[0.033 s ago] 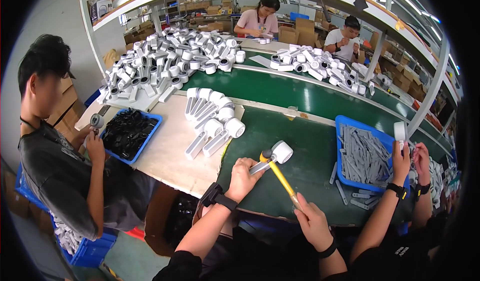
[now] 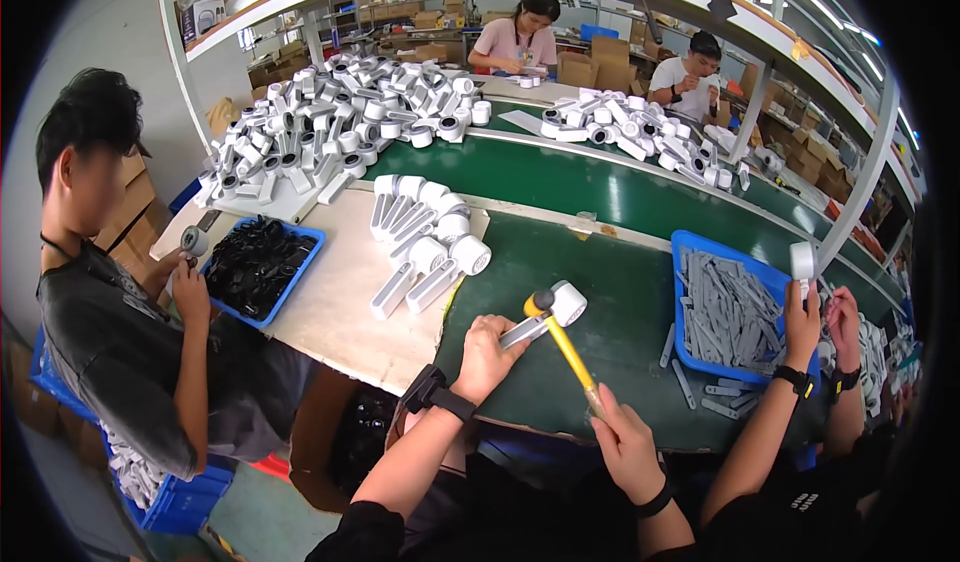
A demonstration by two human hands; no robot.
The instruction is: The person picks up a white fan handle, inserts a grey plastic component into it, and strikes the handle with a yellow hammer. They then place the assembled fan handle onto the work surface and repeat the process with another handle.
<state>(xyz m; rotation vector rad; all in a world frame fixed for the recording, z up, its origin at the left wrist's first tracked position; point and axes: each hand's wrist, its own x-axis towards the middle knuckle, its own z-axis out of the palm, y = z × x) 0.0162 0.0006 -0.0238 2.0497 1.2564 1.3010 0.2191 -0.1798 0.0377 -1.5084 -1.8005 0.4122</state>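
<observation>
My left hand (image 2: pixel 487 358) is closed round the handle end of a white handheld fan (image 2: pixel 569 304), which lies on the green mat with its round head pointing away to the right. My right hand (image 2: pixel 628 444) grips a mallet (image 2: pixel 572 355) by the lower end of its yellow handle. The mallet's black and yellow head is over the fan's handle, close to the round head. Whether it touches the fan I cannot tell. Left of my hands, several more white fans (image 2: pixel 433 252) lie grouped on the pale board.
At right, a blue tray (image 2: pixel 682 337) holds grey strips; loose strips (image 2: pixel 683 386) lie beside it. A co-worker's hands hold a fan (image 2: pixel 803 262) there. At left, a person works beside a blue tray (image 2: pixel 318 252) of black parts. Fans are heaped (image 2: pixel 340 112) beyond, near the green belt (image 2: pixel 520 177).
The mallet's head has shifted slightly up and to the right along the fan. My left hand and the fan stay almost in place.
</observation>
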